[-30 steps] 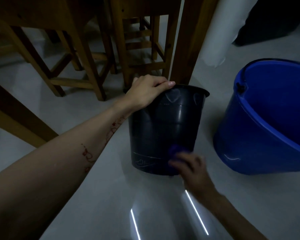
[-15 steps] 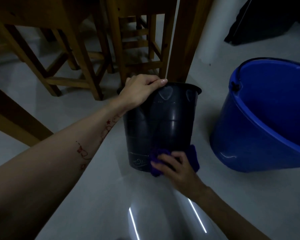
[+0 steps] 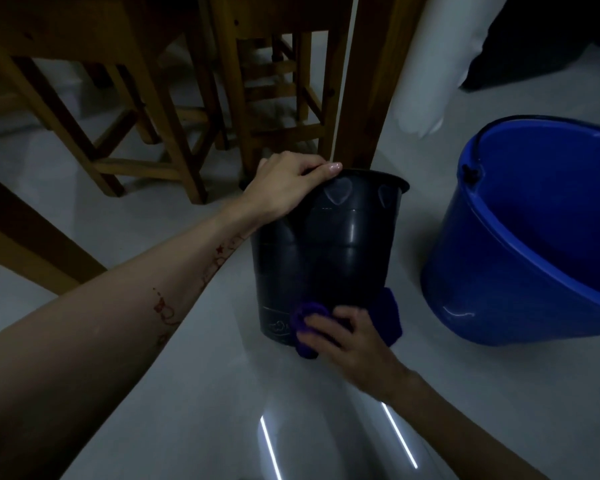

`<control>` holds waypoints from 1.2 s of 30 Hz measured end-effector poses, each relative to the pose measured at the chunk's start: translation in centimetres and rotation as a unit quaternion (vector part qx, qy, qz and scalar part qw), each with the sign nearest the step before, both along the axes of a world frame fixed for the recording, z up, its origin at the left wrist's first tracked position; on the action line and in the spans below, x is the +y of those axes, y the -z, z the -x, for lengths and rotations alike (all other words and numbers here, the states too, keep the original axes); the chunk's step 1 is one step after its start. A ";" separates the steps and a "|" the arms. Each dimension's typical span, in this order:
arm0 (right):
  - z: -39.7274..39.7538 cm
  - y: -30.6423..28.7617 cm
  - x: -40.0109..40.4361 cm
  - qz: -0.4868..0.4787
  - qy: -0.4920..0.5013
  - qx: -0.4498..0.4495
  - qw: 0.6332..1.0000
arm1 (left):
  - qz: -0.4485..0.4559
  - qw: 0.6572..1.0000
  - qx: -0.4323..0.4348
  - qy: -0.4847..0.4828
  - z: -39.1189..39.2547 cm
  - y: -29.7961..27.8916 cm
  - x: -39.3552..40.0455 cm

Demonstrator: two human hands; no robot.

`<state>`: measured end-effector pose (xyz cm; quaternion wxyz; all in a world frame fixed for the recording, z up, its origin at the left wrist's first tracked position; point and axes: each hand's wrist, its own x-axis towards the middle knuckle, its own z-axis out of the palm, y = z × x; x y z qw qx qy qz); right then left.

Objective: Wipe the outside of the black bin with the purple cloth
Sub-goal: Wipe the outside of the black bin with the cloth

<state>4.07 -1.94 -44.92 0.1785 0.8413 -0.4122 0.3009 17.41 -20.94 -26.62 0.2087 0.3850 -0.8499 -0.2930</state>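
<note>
The black bin (image 3: pixel 329 251) stands upright on the pale floor, tilted slightly away from me. My left hand (image 3: pixel 288 187) grips its near left rim from above. My right hand (image 3: pixel 349 337) presses the purple cloth (image 3: pixel 390 315) against the bin's lower front wall, near the base. The cloth bunches out on both sides of my fingers, and its middle is hidden under my hand.
A large blue bucket (image 3: pixel 520 244) leans close on the bin's right. Wooden stools (image 3: pixel 278 88) and a thick wooden table leg (image 3: pixel 364 81) stand right behind the bin. A white curtain (image 3: pixel 430 64) hangs at the back right. Bare glossy floor (image 3: pixel 194 393) lies in front.
My right hand has slid the cloth along the bin's base from the lower right toward the front. My left hand has kept its hold on the rim.
</note>
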 end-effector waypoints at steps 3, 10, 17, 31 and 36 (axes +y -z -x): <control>0.8 1.0 2.3 -0.028 -0.001 0.032 0.999 | 0.053 0.998 0.034 -0.029 -1.1 0.2 0.0; 3.5 -7.3 -3.7 0.022 0.263 -0.402 0.876 | -0.071 0.992 0.092 -0.042 -2.8 2.3 -0.1; 1.9 -10.2 -9.1 -0.030 0.280 -0.435 0.855 | -0.103 0.987 0.125 -0.024 -3.1 2.2 -0.3; 2.0 -2.1 -0.4 -0.048 0.059 -0.044 0.996 | -0.103 0.983 0.133 -0.074 -3.4 2.4 -0.7; 2.7 -5.4 -3.1 -0.078 0.257 -0.373 0.888 | -0.090 0.984 0.139 -0.063 -3.6 2.8 -0.4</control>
